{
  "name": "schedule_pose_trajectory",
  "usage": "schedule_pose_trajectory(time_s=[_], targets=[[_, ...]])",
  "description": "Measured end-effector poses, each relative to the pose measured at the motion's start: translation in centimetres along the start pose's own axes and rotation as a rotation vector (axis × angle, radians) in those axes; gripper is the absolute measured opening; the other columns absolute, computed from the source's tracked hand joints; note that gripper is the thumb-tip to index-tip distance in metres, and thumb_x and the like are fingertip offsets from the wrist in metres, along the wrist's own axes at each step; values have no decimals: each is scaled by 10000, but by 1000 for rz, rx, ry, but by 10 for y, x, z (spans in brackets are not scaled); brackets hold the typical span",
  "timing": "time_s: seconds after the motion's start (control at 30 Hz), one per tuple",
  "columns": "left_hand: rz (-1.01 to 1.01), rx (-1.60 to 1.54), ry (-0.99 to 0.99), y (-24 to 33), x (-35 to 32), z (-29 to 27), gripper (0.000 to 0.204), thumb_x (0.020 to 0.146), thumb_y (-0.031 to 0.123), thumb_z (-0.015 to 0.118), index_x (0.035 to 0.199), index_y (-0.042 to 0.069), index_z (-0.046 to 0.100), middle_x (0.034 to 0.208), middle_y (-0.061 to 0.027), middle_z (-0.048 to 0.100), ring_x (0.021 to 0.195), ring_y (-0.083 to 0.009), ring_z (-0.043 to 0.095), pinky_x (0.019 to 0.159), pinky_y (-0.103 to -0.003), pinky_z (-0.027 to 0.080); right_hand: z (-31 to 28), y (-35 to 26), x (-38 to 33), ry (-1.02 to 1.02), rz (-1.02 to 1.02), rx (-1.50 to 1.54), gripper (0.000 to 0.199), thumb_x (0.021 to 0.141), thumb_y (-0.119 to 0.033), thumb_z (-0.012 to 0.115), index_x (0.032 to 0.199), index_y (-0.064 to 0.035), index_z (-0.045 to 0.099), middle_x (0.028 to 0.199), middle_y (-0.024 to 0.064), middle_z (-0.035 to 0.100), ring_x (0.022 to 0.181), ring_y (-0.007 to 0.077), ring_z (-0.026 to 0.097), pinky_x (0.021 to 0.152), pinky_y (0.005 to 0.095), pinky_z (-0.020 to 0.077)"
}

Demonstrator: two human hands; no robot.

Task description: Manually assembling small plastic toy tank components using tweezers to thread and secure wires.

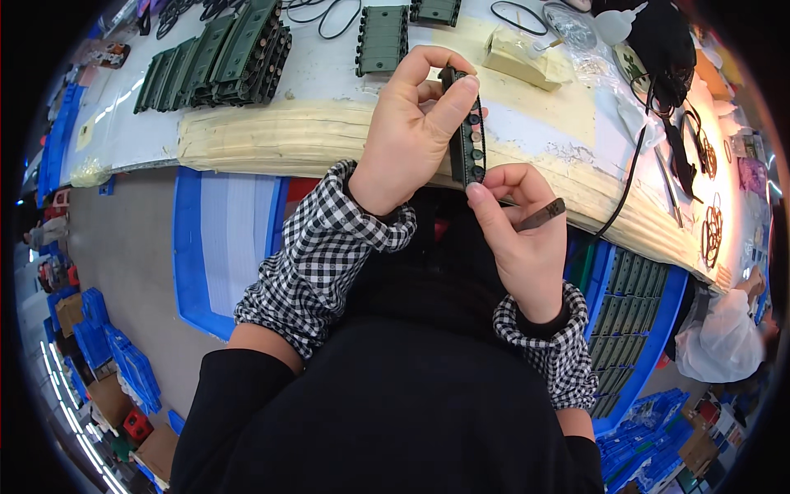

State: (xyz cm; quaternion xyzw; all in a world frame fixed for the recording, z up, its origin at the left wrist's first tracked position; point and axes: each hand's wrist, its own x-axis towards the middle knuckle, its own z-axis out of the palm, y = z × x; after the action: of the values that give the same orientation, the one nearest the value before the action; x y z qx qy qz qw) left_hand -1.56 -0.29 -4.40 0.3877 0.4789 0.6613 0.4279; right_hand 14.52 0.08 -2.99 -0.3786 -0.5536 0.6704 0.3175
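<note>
Between my two hands, above the table's near edge, is a dark green toy tank chassis (458, 156), held on end with its row of small wheels facing right. A thin black rubber track (483, 140) runs along those wheels. My left hand (405, 136) is closed on the chassis's upper end, thumb on the wheel side. At the lower end, the thumb and forefinger of my right hand (527, 247) pinch the track's end beside the chassis. A flat dark metal tool (541, 216) sticks out of my right hand; its tip is hidden.
Stacked green chassis (222, 62) stand at the left of the table, another chassis (383, 39) ahead. A yellowish block (528, 59) lies ahead right, near a black cable (634, 165) and loose black tracks (713, 230). Below are a blue bin (188, 247) and a chassis-filled crate (629, 329).
</note>
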Motion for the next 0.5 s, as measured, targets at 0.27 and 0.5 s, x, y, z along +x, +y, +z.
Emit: schedule_pose_trajectory(time_s=[0.27,0.5], targets=[[7,-55,-34,1,-1,0,210,966,191,529,1136,91,457,970,-148,629,924,-220,660,819,-325,551,3,3,-2,-57,123,112,178,893,-122,637,982,-13,527,801,43,598,532,2,452,452,155,336],[14,-62,-49,1,-2,-3,224,969,195,522,1156,90,458,978,-146,633,942,-218,657,832,-327,548,-3,-7,5,-26,130,192,174,912,-181,623,953,-13,602,739,6,596,496,6,415,442,170,319]])
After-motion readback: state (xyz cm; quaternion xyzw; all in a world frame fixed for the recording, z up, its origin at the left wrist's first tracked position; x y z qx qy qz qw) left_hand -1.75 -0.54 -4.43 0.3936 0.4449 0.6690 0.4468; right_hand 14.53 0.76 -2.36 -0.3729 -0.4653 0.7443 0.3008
